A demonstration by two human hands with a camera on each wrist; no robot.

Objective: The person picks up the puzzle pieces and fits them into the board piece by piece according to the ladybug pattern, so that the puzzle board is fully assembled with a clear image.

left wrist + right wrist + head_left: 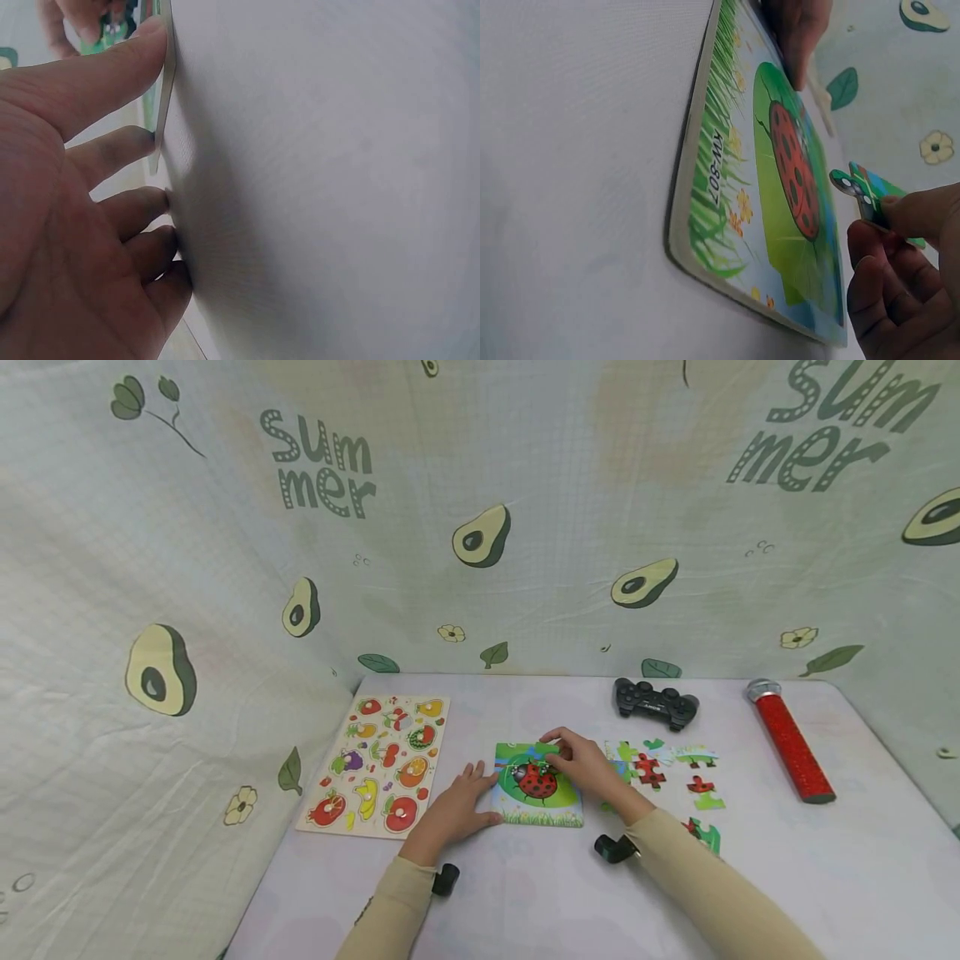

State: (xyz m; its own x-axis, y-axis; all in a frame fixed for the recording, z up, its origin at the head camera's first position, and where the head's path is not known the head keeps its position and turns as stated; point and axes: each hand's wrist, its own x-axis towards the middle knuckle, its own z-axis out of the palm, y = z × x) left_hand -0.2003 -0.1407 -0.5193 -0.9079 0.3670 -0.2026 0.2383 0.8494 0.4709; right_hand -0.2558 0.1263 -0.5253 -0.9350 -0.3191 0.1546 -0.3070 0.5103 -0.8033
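Note:
A square ladybug puzzle board point(543, 817), with a red spotted ladybug on green and grass along its near edge, lies flat on the table. My left hand point(457, 802) is spread at the board's left side, thumb and index fingertip touching its edge. The other left fingers point(139, 210) rest on the tabletop. Over the board's far right part, my right hand point(588, 766) pinches a puzzle piece point(862, 196) between thumb and fingers. Green, blue and black with white dots show on that piece, which is tilted above the board.
Several loose puzzle pieces point(649, 772) lie right of the board, some partly behind the right forearm. A fruit-picture board point(378, 771) is at the left. Farther back are a black game controller point(656, 703) and a red tube with a silver end point(795, 747).

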